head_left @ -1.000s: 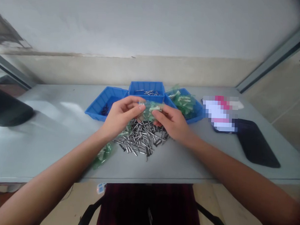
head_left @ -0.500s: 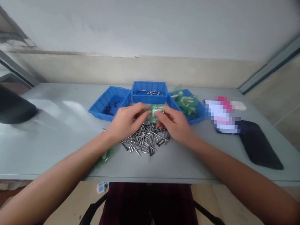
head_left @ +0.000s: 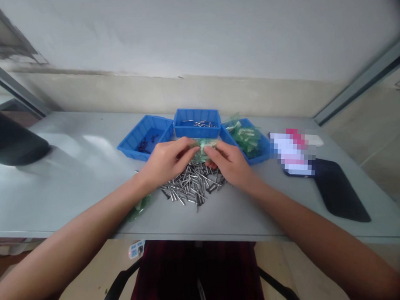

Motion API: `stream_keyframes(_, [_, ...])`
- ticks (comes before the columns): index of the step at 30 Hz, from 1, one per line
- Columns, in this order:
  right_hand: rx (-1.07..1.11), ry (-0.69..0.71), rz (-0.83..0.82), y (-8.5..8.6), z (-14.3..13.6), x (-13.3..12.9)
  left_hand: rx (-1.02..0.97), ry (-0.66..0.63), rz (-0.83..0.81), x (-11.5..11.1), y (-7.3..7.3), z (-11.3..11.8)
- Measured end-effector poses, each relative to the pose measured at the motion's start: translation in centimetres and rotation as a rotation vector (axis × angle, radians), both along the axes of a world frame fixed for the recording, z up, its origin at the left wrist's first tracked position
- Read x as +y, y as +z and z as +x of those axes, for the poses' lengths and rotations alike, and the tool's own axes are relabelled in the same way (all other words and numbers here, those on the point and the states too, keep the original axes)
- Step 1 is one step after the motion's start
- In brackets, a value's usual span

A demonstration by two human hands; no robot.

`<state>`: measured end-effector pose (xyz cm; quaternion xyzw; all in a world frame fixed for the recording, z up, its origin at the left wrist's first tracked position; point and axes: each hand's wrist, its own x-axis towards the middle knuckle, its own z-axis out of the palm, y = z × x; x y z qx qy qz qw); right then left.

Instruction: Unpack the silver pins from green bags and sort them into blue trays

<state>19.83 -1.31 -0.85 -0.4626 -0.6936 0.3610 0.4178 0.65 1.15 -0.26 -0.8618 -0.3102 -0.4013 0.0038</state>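
Observation:
A small clear green plastic bag (head_left: 202,152) is pinched between my two hands, above the table. My left hand (head_left: 168,158) grips its left side with thumb and fingers. On the other side, my right hand (head_left: 229,162) holds the bag with the thumb laid across its front. Whatever is inside the bag is too blurred to tell. Just below the hands lies a loose pile of metal nails or rivets (head_left: 188,184), silvery with some dark pieces. Another green bag (head_left: 141,207) lies by my left forearm, partly hidden under it.
Behind my hands stand three blue bins: the left bin (head_left: 130,143) holds dark screw-like pieces, the middle bin (head_left: 196,132) thin silvery pins, the right bin (head_left: 263,154) filled green bags. A black pad (head_left: 344,194) and a blurred-out object lie right. A dark cylinder (head_left: 18,137) is left.
Both hands stay on the green bag with only slight finger movement. The whole view has shifted a little; the pile and bins look unchanged.

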Motion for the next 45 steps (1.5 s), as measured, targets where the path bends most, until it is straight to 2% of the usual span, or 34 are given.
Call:
stream_keyframes(5, [-0.118, -0.042, 0.244, 0.1, 0.2, 0.5, -0.05, -0.009, 0.019, 0.3, 0.2, -0.1])
stream_keyframes(7, [-0.119, -0.068, 0.28, 0.3, 0.4, 0.6, -0.08, 0.02, 0.031, 0.4, 0.3, -0.1])
stream_keyframes(10, [-0.117, -0.065, 0.178, 0.7, 0.7, 0.4, -0.118, 0.054, 0.002, 0.3, 0.2, 0.0])
stream_keyframes(13, [-0.034, 0.05, 0.03, 1.0, 0.8, 0.4, -0.127, 0.028, -0.044, 0.0, 0.0, 0.0])
stream_keyframes(17, [0.141, 0.172, -0.07, 0.9, 0.6, 0.7, -0.116, -0.047, -0.046, -0.1, -0.1, 0.0])
stream_keyframes(23, [0.335, 0.075, -0.135, 0.5, 0.2, 0.9, -0.109, -0.067, -0.117, -0.1, 0.2, 0.1])
stream_keyframes(28, [0.284, 0.077, -0.143, 0.4, 0.3, 1.0, -0.101, -0.054, -0.158, 0.0, 0.1, 0.3])
stream_keyframes(33, [0.264, 0.083, -0.084, 0.5, 0.4, 1.0, -0.097, -0.029, -0.234, 0.0, 0.3, 0.3])
stream_keyframes(38, [0.204, 0.088, -0.084, 0.4, 0.3, 0.9, -0.082, -0.054, -0.324, 0.1, 0.2, 0.3])
stream_keyframes(45, [0.261, -0.003, -0.054, -0.2, 0.4, 1.2, -0.083, -0.104, -0.467, 0.2, 0.0, 0.3])
